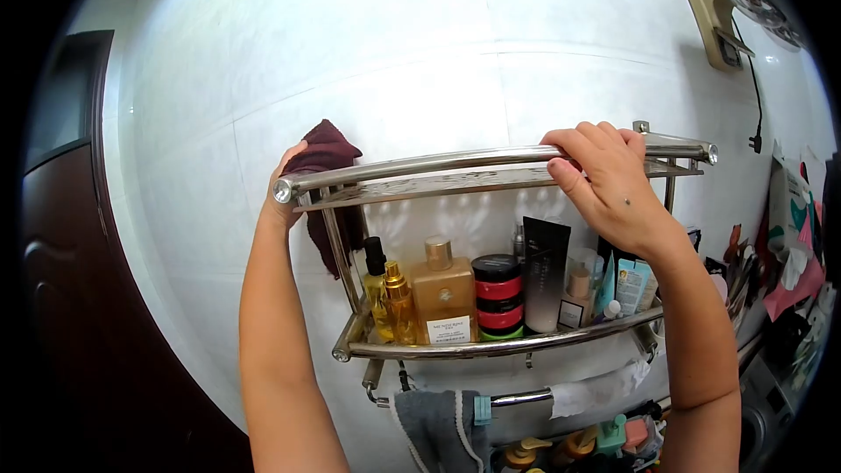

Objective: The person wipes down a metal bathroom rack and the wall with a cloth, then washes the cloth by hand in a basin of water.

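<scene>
A dark red cloth [326, 147] is bunched over the left end of the metal rack's top shelf [438, 182], with part hanging down behind the frame. My left hand [287, 186] holds this cloth at the left end of the rack, its fingers partly hidden behind the cloth and the rail. On the right, my right hand [604, 180] grips the front top rail, fingers over it and thumb in front. Below, the lower shelf rail [455, 349] fronts a gold-capped amber bottle [445, 289], stacked red and black jars [498, 293] and a black-to-grey tube [545, 271].
A grey towel [434, 425] and white cloth [600, 388] hang on a bar under the rack. Pump bottles [524, 454] stand lower down. A brown door [79, 298] is at left. A wall fixture with a cord [710, 22] and a washing machine [766, 403] are at right.
</scene>
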Motion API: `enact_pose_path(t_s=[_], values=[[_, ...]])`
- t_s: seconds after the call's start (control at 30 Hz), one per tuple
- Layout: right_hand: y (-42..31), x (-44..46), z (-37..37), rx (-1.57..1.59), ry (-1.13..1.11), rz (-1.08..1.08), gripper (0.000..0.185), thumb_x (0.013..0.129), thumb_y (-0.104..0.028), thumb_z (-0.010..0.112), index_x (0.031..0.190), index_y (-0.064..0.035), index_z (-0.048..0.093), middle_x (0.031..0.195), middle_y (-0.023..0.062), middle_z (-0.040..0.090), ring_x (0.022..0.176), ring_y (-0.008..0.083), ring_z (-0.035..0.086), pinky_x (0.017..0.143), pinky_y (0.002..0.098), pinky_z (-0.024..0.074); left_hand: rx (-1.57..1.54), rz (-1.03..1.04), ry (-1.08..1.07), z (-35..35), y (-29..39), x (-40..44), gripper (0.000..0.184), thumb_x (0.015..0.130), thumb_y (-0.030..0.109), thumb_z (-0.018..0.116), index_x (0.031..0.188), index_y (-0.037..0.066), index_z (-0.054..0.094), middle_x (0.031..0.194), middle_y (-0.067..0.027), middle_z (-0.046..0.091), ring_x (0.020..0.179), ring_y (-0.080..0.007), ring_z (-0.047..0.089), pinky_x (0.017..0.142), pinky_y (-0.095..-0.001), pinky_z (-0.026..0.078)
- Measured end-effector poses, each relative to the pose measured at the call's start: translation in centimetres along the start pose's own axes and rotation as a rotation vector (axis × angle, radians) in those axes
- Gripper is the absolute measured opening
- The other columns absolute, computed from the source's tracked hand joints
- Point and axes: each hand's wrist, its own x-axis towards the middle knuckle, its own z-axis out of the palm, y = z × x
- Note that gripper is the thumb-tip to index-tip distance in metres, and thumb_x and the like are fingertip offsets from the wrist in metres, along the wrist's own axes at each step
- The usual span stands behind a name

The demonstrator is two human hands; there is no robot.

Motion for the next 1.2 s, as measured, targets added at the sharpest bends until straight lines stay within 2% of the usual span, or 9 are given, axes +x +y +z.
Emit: enact_pose_path(t_s=[0.1,0.17,0.4,0.47,0.6,0.7,0.87,0.93,1.2], values=[[0.3,-0.1,0.1,-0.003,0.001,-0.006,0.024,0.089,-0.026,0.045,0.1,-0.0081,0.056,0.083,0.0065,0.051,0.086,0.0221,0.047,0.088,0.0378,0.0255,-0.045,-0.006,0.016,0.5,-0.5,-0.7,0.026,0.085,0.028,0.055,0.102,0.009,0.06,0.094,-0.0079,0.064,0.084,-0.019,0.061,0.077,-0.0346,0.05],[0.2,0.0,0.1,-0.013,-0.003,-0.013,0.023,0.089,-0.026,0.046,0.1,-0.0083,0.056,0.083,0.0064,0.051,0.086,0.0221,0.047,0.088,0.0379,0.0256,0.146,0.38,-0.209,-0.2,-1.5,-0.8,0.023,0.087,0.025,0.051,0.102,0.009,0.058,0.093,-0.0076,0.063,0.083,-0.0191,0.061,0.078,-0.0347,0.05],[0.4,0.0,-0.1,-0.006,-0.021,-0.002,0.024,0.088,-0.026,0.046,0.101,-0.0084,0.056,0.083,0.0066,0.051,0.086,0.0218,0.047,0.089,0.0383,0.0254,-0.332,0.309,-0.19,-1.0,-1.3,-1.9,0.02,0.089,0.025,0.049,0.103,0.012,0.055,0.094,-0.0036,0.062,0.09,-0.0175,0.057,0.084,-0.0349,0.046],[0.5,0.0,0.0,-0.007,-0.019,-0.001,0.024,0.088,-0.026,0.046,0.101,-0.0083,0.056,0.083,0.0065,0.051,0.086,0.0217,0.047,0.09,0.0381,0.0253,-0.385,0.32,-0.139,0.2,-1.0,-3.7,0.026,0.087,0.024,0.047,0.103,0.006,0.056,0.098,-0.0073,0.061,0.093,-0.0206,0.057,0.086,-0.0355,0.045],[0.7,-0.1,0.3,0.008,-0.013,-0.013,0.025,0.089,-0.027,0.045,0.1,-0.0087,0.056,0.082,0.0062,0.051,0.086,0.0217,0.047,0.09,0.0372,0.0253,-0.393,0.502,-0.466,0.9,1.0,-5.3,0.034,0.084,0.018,0.045,0.105,-0.008,0.054,0.107,-0.0188,0.057,0.101,-0.0293,0.053,0.093,-0.0399,0.041],[0.5,0.0,0.1,-0.048,-0.035,-0.013,0.023,0.09,-0.023,0.044,0.104,-0.0082,0.054,0.08,0.0047,0.049,0.085,0.0187,0.046,0.086,0.0338,0.0248,-0.693,0.438,-0.359,-1.5,1.5,-6.6,0.04,0.088,0.021,0.042,0.118,-0.005,0.046,0.117,-0.0198,0.052,0.106,-0.0328,0.051,0.096,-0.0441,0.039],[0.4,0.0,0.3,-0.042,-0.052,-0.008,0.023,0.091,-0.023,0.043,0.105,-0.0076,0.054,0.084,0.0048,0.05,0.087,0.019,0.046,0.089,0.0352,0.024,-0.625,0.409,-0.188,-2.8,3.4,-10.4,0.042,0.089,0.026,0.043,0.119,-0.003,0.047,0.121,-0.019,0.05,0.111,-0.0338,0.047,0.098,-0.0469,0.038],[0.7,0.0,0.6,-0.046,0.024,-0.024,0.026,0.091,-0.028,0.043,0.101,-0.0081,0.056,0.082,0.0049,0.053,0.086,0.02,0.048,0.089,0.0371,0.0251,-0.619,0.374,-0.393,-2.7,4.3,-11.4,0.042,0.089,0.027,0.042,0.119,-0.003,0.047,0.122,-0.019,0.049,0.113,-0.0334,0.046,0.098,-0.0484,0.037],[0.4,0.0,0.5,-0.042,-0.01,0.019,0.025,0.091,-0.027,0.043,0.101,-0.008,0.056,0.081,0.0046,0.052,0.085,0.0198,0.048,0.09,0.0377,0.0254,-0.414,0.366,-0.146,-6.7,3.2,-13.1,0.036,0.088,0.016,0.043,0.119,-0.002,0.048,0.12,-0.0178,0.052,0.111,-0.0309,0.05,0.097,-0.0455,0.039]])
